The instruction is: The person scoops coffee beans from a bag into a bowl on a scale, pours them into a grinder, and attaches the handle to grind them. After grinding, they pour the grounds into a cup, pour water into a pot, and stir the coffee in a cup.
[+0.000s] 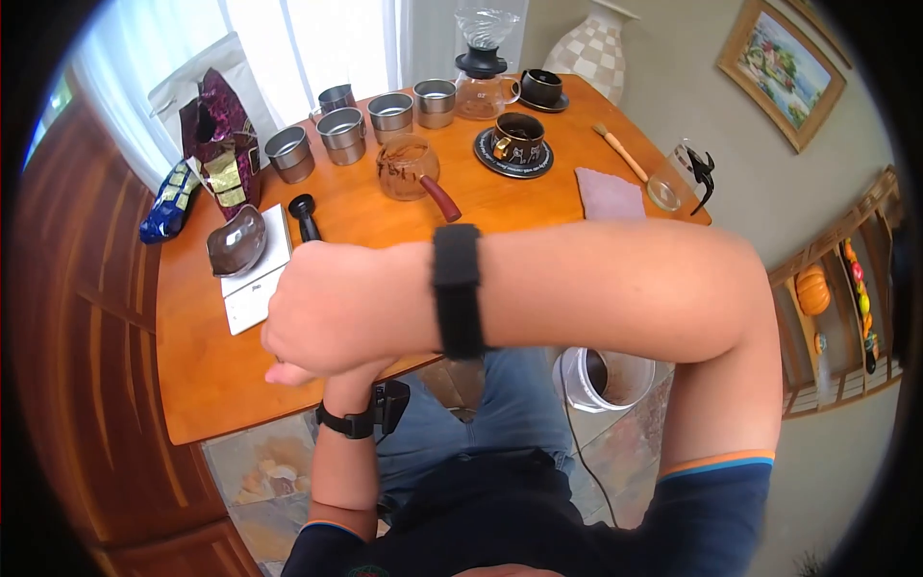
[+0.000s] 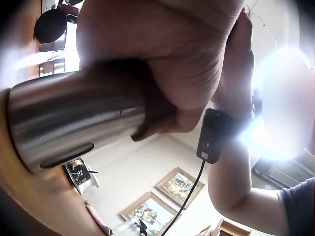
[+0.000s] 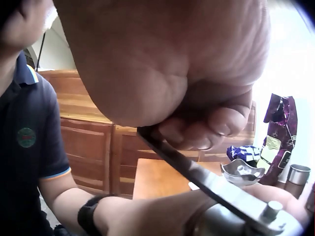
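the right hand crosses in front of the body, its fingers curled round the outer end of a flat metal crank. the crank runs to the top of a brushed-steel grinder, which the left hand grips round its upper part, base down at the wooden table. just beyond the hands, a wavy-edged translucent dish sits on a white scale, a black round-headed tool beside it. farther back stand a glass pot with a red-brown handle, a dark cup on a black saucer, and several metal cups. behind these, a clear dripper tops a glass server; a checkered vase stands beyond the table.
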Action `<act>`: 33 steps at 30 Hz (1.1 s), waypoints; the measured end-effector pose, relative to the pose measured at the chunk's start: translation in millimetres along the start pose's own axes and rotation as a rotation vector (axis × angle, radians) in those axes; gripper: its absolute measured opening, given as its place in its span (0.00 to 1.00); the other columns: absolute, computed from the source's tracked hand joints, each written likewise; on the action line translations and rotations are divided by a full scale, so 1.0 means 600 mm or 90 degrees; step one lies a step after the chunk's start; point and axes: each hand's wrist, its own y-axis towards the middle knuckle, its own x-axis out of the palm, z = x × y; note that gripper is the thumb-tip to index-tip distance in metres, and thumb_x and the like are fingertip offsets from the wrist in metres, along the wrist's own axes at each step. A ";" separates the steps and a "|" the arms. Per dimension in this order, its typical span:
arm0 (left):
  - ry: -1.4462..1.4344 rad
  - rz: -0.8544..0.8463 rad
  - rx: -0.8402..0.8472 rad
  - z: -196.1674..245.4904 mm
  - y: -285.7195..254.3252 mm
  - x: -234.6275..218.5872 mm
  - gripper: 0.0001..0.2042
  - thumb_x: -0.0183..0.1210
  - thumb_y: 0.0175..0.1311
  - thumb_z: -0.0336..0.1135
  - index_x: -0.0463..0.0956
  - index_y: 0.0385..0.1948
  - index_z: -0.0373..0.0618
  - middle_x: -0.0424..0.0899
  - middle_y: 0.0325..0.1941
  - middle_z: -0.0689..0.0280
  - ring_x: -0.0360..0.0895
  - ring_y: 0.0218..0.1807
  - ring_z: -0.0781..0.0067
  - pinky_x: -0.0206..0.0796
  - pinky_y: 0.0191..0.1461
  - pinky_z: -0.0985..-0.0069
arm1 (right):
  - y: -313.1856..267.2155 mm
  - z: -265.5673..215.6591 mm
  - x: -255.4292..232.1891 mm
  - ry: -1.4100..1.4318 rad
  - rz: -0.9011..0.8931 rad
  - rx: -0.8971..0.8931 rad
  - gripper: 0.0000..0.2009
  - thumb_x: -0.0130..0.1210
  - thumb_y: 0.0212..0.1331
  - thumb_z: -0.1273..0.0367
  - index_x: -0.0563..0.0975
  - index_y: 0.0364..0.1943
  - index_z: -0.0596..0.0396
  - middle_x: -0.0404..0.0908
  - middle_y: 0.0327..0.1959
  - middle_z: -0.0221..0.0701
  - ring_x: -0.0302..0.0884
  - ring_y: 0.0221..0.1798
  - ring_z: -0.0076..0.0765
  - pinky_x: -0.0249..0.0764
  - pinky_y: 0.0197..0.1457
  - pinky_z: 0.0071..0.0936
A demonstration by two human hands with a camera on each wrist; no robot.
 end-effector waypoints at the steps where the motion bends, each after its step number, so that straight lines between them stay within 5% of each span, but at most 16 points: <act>1: 0.036 0.008 0.051 -0.014 -0.004 0.005 0.20 0.71 0.56 0.25 0.79 0.51 0.46 0.87 0.47 0.65 0.83 0.47 0.76 0.75 0.50 0.74 | 0.008 0.011 -0.001 -0.006 0.005 0.004 0.26 0.53 0.67 0.46 0.82 0.22 0.52 0.81 0.18 0.35 0.81 0.23 0.45 0.74 0.26 0.36; 2: -0.013 -0.053 -0.036 0.043 0.016 -0.008 0.24 0.68 0.59 0.29 0.75 0.58 0.36 0.85 0.56 0.57 0.82 0.57 0.63 0.71 0.62 0.68 | 0.012 0.024 0.001 0.005 -0.017 0.012 0.26 0.52 0.67 0.47 0.82 0.22 0.53 0.81 0.18 0.36 0.82 0.24 0.46 0.74 0.26 0.38; 3: -0.014 -0.056 -0.030 0.059 0.029 -0.007 0.24 0.68 0.59 0.29 0.75 0.58 0.36 0.85 0.56 0.57 0.82 0.57 0.63 0.71 0.62 0.68 | 0.016 0.036 -0.001 0.016 -0.040 0.018 0.26 0.52 0.68 0.47 0.83 0.22 0.53 0.81 0.18 0.36 0.83 0.25 0.47 0.75 0.26 0.40; 6: -0.248 0.040 -0.109 0.090 0.050 -0.003 0.21 0.72 0.52 0.27 0.78 0.50 0.37 0.88 0.40 0.64 0.85 0.43 0.75 0.76 0.50 0.73 | 0.021 0.079 0.006 0.027 -0.076 0.083 0.26 0.50 0.70 0.48 0.83 0.25 0.55 0.83 0.22 0.39 0.84 0.29 0.51 0.77 0.32 0.44; 10: -0.336 0.034 -0.183 0.094 0.048 -0.003 0.13 0.68 0.54 0.23 0.76 0.39 0.40 0.86 0.34 0.66 0.83 0.38 0.79 0.76 0.46 0.77 | -0.005 0.143 0.009 0.058 -0.118 0.202 0.28 0.46 0.73 0.47 0.83 0.28 0.56 0.84 0.25 0.41 0.85 0.33 0.54 0.78 0.38 0.48; 16: -0.308 0.046 -0.196 0.082 0.046 0.008 0.13 0.68 0.53 0.23 0.76 0.39 0.40 0.86 0.33 0.67 0.83 0.37 0.80 0.76 0.45 0.77 | -0.109 0.173 -0.012 -0.004 -0.127 0.335 0.29 0.45 0.74 0.46 0.82 0.25 0.55 0.82 0.22 0.43 0.82 0.29 0.57 0.77 0.36 0.49; 25: -0.219 0.118 -0.127 0.090 0.045 0.009 0.15 0.71 0.50 0.28 0.77 0.39 0.41 0.84 0.30 0.64 0.83 0.33 0.78 0.75 0.40 0.75 | -0.246 0.063 -0.068 -0.147 -0.126 0.422 0.23 0.51 0.73 0.52 0.77 0.23 0.52 0.76 0.17 0.41 0.76 0.22 0.54 0.71 0.27 0.46; 33: -0.281 0.103 -0.106 0.087 0.047 0.006 0.16 0.72 0.50 0.28 0.77 0.39 0.42 0.83 0.28 0.64 0.82 0.31 0.76 0.74 0.39 0.75 | -0.248 -0.046 -0.098 -0.116 -0.131 0.260 0.17 0.61 0.61 0.59 0.71 0.19 0.50 0.70 0.15 0.31 0.72 0.17 0.40 0.67 0.22 0.36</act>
